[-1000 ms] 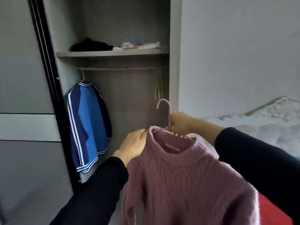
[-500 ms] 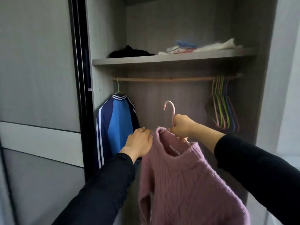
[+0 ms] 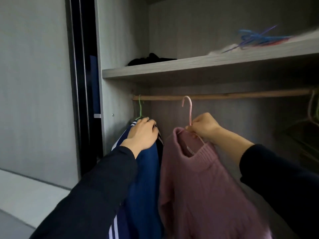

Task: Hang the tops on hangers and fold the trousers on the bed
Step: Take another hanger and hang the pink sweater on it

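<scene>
A pink knitted sweater (image 3: 203, 192) hangs on a pink hanger (image 3: 189, 109). My right hand (image 3: 203, 126) grips that hanger at its neck, and its hook sits just in front of and below the wooden rail (image 3: 241, 96). A blue jacket with white stripes (image 3: 145, 178) hangs from the rail's left end on a green hanger (image 3: 140, 107). My left hand (image 3: 142, 133) rests on the jacket's collar and shoulder, its fingertips curling over the top.
A shelf (image 3: 198, 63) above the rail holds a dark garment (image 3: 151, 59) and loose blue hangers (image 3: 259, 37). More empty hangers (image 3: 313, 109) hang at the rail's right end. The wardrobe's sliding door (image 3: 34, 83) stands at the left.
I have moved closer to the wardrobe. My right hand raised the hanger with the sweater up to the rail. My left hand left the sweater's collar and went onto the blue jacket.
</scene>
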